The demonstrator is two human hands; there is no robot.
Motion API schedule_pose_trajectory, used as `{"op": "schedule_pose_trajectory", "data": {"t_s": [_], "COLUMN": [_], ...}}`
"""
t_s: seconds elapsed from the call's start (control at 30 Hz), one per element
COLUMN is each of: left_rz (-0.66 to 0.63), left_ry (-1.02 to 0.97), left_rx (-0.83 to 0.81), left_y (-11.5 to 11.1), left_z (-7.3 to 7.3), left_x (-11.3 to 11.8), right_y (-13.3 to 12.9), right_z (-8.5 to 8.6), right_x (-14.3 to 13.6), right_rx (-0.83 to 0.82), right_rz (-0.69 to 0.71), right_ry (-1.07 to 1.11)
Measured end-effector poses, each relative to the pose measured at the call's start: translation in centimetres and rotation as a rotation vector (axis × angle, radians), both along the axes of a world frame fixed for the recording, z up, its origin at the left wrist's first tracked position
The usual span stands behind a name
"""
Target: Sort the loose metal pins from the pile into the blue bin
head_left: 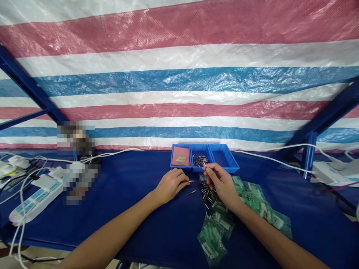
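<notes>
A thin bit [191, 181] juts from the fingertips of the left hand [173, 185], which is closed in a pinch low over the surface [134, 209]. With so little of it showing, it could slip if the pinch loosens, and might roll toward the loose bit [190, 193] lying just beside. The right hand [220, 183] has thumb and forefinger drawn together at the front of the middle bin [202, 148], apparently on a second bit [205, 164], though too small to be sure; a drop there would likely lose it among the bits [200, 160] inside. Below that hand, a pile [206, 194] of similar pieces overlaps the green bags [213, 239], so a dragging wrist could scatter them or snag the plastic. Farther out, the left bin [181, 146] with its red card [179, 151] and the right bin [224, 157] stand close alongside, where a hasty release could land a piece in the wrong one.
</notes>
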State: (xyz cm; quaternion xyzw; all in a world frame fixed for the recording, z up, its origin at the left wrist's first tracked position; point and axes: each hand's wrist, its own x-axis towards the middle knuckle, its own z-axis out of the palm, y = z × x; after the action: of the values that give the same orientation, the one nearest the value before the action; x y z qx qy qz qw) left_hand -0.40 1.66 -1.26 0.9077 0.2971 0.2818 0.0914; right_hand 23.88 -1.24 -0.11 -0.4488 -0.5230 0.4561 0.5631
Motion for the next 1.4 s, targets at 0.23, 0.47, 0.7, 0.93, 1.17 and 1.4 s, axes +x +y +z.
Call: {"op": "schedule_pose_trajectory", "data": {"t_s": [0.23, 0.47, 0.7, 0.93, 1.17, 1.4], "left_rz": [0.006, 0.009, 0.011, 0.015, 0.019, 0.018], "left_ry": [-0.002, -0.011, -0.017, -0.018, -0.023, -0.021], "left_rx": [-0.015, -0.021, -0.027, -0.023, -0.026, -0.037], "left_y": [0.01, 0.01, -0.04, 0.00, -0.03, -0.03], "left_z": [0.01, -0.03, 0.10, 0.08, -0.02, 0.16], "left_x": [-0.05, -0.03, -0.01, -0.03, -0.01, -0.01], "right_y": [0.05, 0.05, -0.08, -0.04, -0.02, 0.03], "right_z": [-0.01, -0.10, -0.15, -0.17, -0.11, -0.08], "right_x": [-0.12, -0.11, -0.09, -0.09, -0.12, -0.12], "right_rx": [0.004, 0.003, 0.006, 0.002, 0.001, -0.001], "right_rz": [-0.007, -0.012, -0.010, -0.005, -0.005, -0.009], "right_ry": [-0.011, -0.015, -0.022, -0.027, -0.020, -0.019]}}
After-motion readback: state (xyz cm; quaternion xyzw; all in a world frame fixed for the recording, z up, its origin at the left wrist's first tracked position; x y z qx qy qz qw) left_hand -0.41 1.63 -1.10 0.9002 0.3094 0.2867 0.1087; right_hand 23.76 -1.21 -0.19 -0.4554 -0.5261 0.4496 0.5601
